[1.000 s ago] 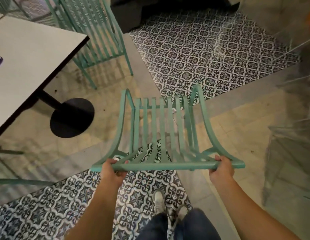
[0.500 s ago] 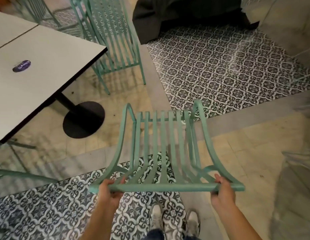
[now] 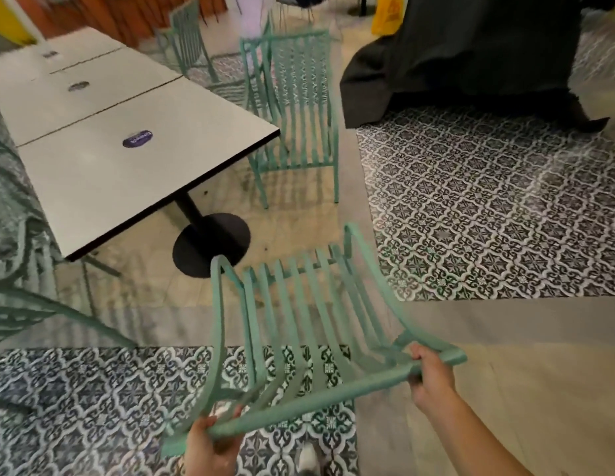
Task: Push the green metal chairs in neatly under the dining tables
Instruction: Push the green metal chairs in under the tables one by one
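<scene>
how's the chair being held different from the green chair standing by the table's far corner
The held chair is gripped by its top rail in the left hand and right hand; the standing chair is untouched. The held chair's rail slants and it sits out from the table; the standing chair is upright at the table's corner. Both are green slatted metal.

The slatted chair (image 3: 299, 338) is painted in a pale green, and the table top (image 3: 127, 159) is seen as off-white with a black edge and a purple sticker (image 3: 137, 138). The floor tiles (image 3: 488, 207) are patterned in black and white, a dark grey cloth (image 3: 471, 56) is draped, and the table base (image 3: 211, 243) is black.
</scene>
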The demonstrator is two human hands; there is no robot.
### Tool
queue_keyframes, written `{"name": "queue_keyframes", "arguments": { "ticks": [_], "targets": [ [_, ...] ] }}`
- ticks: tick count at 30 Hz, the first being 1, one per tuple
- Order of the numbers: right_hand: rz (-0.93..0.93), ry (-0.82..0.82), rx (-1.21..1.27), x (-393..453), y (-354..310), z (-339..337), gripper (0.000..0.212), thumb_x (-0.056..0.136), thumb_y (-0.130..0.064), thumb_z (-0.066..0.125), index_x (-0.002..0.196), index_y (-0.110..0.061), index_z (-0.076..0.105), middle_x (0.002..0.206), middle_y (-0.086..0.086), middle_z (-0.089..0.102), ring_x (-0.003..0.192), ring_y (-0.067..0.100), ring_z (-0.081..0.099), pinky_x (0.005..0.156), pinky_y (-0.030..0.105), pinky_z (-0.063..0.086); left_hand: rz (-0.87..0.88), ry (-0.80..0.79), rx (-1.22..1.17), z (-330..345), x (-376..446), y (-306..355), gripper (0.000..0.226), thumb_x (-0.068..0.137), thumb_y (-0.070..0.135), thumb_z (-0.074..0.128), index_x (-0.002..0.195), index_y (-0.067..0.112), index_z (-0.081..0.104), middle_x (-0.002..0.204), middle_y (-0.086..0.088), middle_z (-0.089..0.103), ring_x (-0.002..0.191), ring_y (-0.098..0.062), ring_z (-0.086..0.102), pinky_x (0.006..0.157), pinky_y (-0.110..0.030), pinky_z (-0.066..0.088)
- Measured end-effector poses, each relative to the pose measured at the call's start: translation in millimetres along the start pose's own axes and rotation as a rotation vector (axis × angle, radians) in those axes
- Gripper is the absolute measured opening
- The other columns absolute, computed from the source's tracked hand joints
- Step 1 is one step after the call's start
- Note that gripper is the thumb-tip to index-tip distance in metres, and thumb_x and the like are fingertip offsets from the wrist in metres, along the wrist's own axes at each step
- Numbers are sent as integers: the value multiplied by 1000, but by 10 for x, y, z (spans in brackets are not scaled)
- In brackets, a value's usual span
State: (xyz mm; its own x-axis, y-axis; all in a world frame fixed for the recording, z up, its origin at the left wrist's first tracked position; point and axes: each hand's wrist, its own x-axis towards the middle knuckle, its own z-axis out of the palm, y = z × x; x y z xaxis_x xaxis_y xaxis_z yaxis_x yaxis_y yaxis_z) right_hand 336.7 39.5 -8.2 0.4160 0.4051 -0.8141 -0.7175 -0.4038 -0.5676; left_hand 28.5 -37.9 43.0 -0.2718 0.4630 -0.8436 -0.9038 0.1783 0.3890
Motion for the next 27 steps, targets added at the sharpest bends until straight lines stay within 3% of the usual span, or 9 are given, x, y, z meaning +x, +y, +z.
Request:
{"name": "queue_keyframes", "arguments": {
  "ticks": [2, 4, 9, 14, 17, 19, 22, 26, 27],
  "targets": [
    [11, -29, -37, 73, -68, 181, 24, 83, 3, 54, 70, -15, 50, 75, 3, 52, 67, 17, 49, 58, 33, 42, 22, 84, -49, 9, 103, -8, 30, 75, 8, 58, 104, 15, 53, 101, -25, 69, 69, -30, 72, 49, -42, 58],
    [36, -65, -59, 122, -133, 374, 24, 85, 3, 54, 69, -14, 49, 74, 4, 51, 64, 17, 49, 55, 32, 43, 70, 134, -98, -27, 227, -22, 39, 66, 8, 53, 104, 17, 54, 123, -18, 61, 94, -28, 66, 73, -44, 59],
    [78, -119, -100, 258, -213, 888, 23, 86, 5, 52, 71, -12, 47, 75, 7, 51, 66, 20, 50, 63, 43, 47, 106, 203, -142, 130, 376, 26, 24, 87, 4, 46, 107, 13, 54, 116, -13, 61, 101, -26, 62, 96, -41, 50],
    [110, -141, -191, 330, -349, 1241, 21, 86, 9, 48, 74, -8, 45, 78, 8, 52, 69, 21, 52, 79, 43, 52, 69, 370, -226, 242, 532, 30, 6, 92, 7, 50, 95, 12, 48, 121, -19, 58, 105, -34, 62, 89, -48, 53],
    [123, -192, -192, 407, -463, 1394, 23, 87, 10, 45, 74, -10, 47, 79, 7, 53, 70, 19, 53, 43, 30, 54, 56, 383, -269, 363, 568, -40, 10, 91, 8, 52, 98, 14, 49, 117, -17, 60, 101, -31, 63, 89, -46, 53],
    [127, -200, -213, 532, -548, 1469, 25, 86, 11, 44, 77, -12, 49, 80, 5, 54, 70, 18, 54, 37, 27, 50, 28, 408, -290, 439, 606, -103, 11, 91, 8, 52, 101, 12, 50, 118, -18, 61, 100, -30, 64, 92, -46, 53],
    [131, -202, -277, 767, -682, 1570, 25, 81, 9, 45, 79, -16, 48, 80, 4, 53, 71, 19, 55, 47, 30, 54, 44, 436, -288, 596, 640, -224, 3, 95, 10, 49, 96, 11, 51, 122, -19, 58, 107, -33, 61, 96, -48, 50],
    [135, -249, -438, 1025, -860, 1761, 22, 72, 3, 50, 80, -17, 47, 88, 7, 56, 74, 20, 56, 84, 37, 53, 99, 471, -368, 776, 644, -433, 1, 95, 12, 51, 95, 11, 50, 126, -20, 55, 106, -35, 61, 93, -51, 51],
    [146, -267, -460, 1050, -896, 1813, 21, 75, 3, 48, 79, -18, 46, 83, 5, 56, 71, 18, 56, 81, 33, 53, 110, 468, -386, 805, 641, -470, 4, 95, 13, 51, 92, 12, 50, 127, -20, 55, 105, -34, 61, 90, -51, 53]
  ]
}}
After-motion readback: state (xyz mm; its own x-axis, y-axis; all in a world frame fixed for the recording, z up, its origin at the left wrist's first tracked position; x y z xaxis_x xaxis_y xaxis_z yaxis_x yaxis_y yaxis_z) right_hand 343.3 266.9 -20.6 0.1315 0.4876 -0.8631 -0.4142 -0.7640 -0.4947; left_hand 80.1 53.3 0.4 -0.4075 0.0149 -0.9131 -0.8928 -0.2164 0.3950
